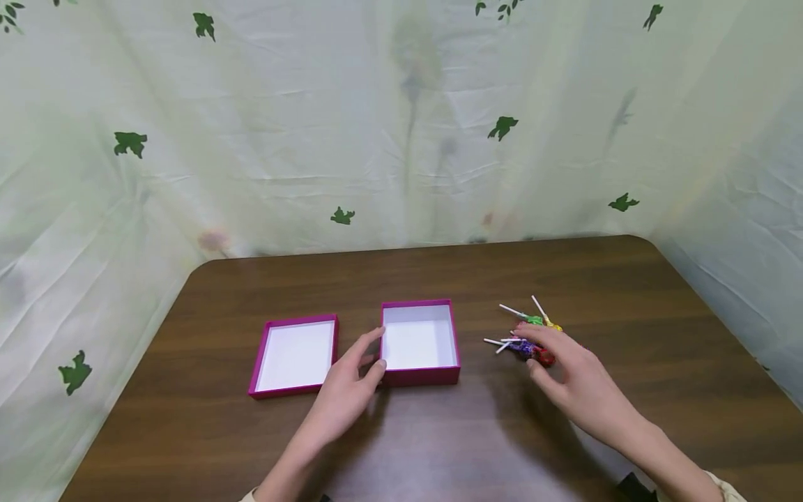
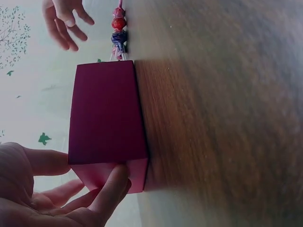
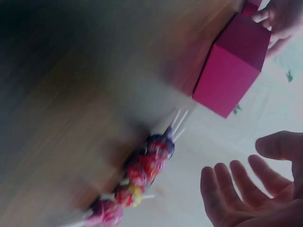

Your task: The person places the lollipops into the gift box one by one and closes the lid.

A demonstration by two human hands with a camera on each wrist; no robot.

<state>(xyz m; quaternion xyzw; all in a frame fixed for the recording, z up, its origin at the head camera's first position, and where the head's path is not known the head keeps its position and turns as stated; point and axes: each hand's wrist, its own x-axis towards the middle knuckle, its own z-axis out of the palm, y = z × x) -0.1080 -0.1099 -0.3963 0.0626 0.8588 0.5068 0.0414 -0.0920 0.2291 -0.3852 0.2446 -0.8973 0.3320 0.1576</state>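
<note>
In the head view my left hand [image 1: 347, 390] is at the left side of an uncovered magenta box [image 1: 420, 377] with a white inside. Its fingertips touch the box's left wall, as the left wrist view of the box [image 2: 106, 113] also shows. My right hand [image 1: 580, 380] hovers over a small pile of wrapped lollipops [image 1: 522, 348], fingers apart and slightly bent. It partly hides them in the head view. In the right wrist view the lollipops [image 3: 144, 165] lie in a row below that hand [image 3: 255, 189], with a gap between.
A shallow magenta lid [image 1: 296, 355], white inside, lies left of the box with its hollow side up. Everything rests on a brown wooden table [image 1: 477, 272]. A pale curtain [image 1: 270, 139] with green leaf shapes hangs behind and around it.
</note>
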